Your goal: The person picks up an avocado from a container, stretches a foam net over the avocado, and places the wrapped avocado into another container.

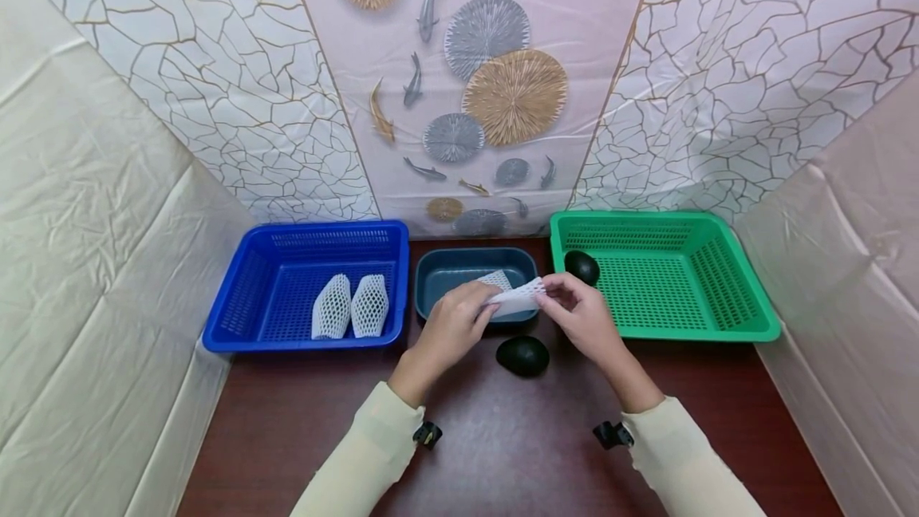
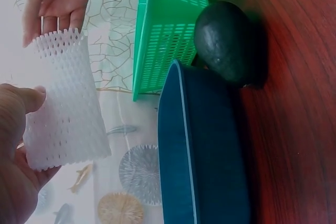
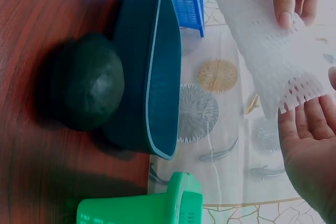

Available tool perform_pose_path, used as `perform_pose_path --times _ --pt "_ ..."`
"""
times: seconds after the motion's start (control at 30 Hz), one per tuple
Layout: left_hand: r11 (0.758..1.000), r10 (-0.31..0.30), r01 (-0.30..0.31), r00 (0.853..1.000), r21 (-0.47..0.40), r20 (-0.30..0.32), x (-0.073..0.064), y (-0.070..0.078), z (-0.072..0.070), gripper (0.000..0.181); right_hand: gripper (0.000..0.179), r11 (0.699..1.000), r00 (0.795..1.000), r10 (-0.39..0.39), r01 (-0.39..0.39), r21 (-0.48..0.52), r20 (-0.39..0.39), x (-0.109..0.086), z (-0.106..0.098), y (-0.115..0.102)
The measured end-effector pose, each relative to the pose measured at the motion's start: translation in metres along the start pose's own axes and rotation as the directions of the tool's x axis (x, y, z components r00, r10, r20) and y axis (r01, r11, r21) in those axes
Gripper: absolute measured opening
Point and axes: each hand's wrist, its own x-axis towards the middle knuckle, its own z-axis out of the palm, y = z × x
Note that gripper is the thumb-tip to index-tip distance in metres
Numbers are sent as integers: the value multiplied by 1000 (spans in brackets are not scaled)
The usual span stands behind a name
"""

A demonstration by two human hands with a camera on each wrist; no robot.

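A white foam net sleeve [image 1: 518, 298] is held flattened between both hands, above the dark teal tray. My left hand [image 1: 454, 317] pinches one end, its thumb [image 2: 32, 98] lying across the netting. At the other end my right hand [image 1: 580, 316] holds the sleeve's mouth, fingertips behind the scalloped edge in the right wrist view. An avocado [image 1: 522, 356] lies on the table just in front of the tray [image 1: 477, 254], below the hands. Another white net sleeve [image 1: 497, 280] shows inside the tray, partly hidden by the held one.
At the left stands a blue basket [image 1: 306, 345] with two net-wrapped pieces [image 1: 332, 308] inside. A green basket [image 1: 689, 332] stands at the right, a bare avocado [image 1: 581, 267] in its near-left corner. Fabric walls enclose the dark red table [image 1: 474, 453] at the back and sides.
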Motion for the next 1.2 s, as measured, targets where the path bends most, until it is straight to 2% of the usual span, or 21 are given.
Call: perform_pose_path --times 0.2,0.33,0.43,0.53,0.67,0.73,0.8,0.87,1.03,1.1,1.2 --pt "1000 13 -13 1000 0 13 -2 -1 0 26 14 997 999 -48 48 -53 4 -2 3 0" --pt "999 -44 46 997 -27 57 0 0 -6 29 12 993 997 -80 80 -82 10 -4 3 0" --pt "991 -108 115 988 -61 108 5 1 -11 31 10 988 993 -112 113 -106 21 -5 2 0" --pt "978 -158 179 970 -103 186 11 -1 -15 33 10 981 987 -154 157 -111 34 -6 1 1" --pt "946 -201 266 929 -183 310 15 -4 -15 35 13 978 981 -188 190 -85 37 -7 1 3" --pt "925 -208 300 914 -233 349 15 -5 -15 35 15 976 978 -205 206 -74 30 -7 1 3" --pt "908 -208 317 908 -273 364 15 -5 -14 34 17 973 975 -222 222 -68 16 -8 1 4" --pt "899 -203 318 912 -301 357 14 -4 -12 32 18 970 972 -236 236 -61 3 -8 2 4" --pt "904 -195 282 941 -321 278 14 -2 -10 23 20 961 961 -275 274 -34 -12 -9 3 7" --pt "907 -193 266 952 -328 237 14 -2 -10 20 22 954 955 -296 295 -46 -7 -9 3 8" --pt "906 -201 255 962 -339 186 14 -2 -12 18 25 940 945 -328 328 -88 21 -9 1 9"
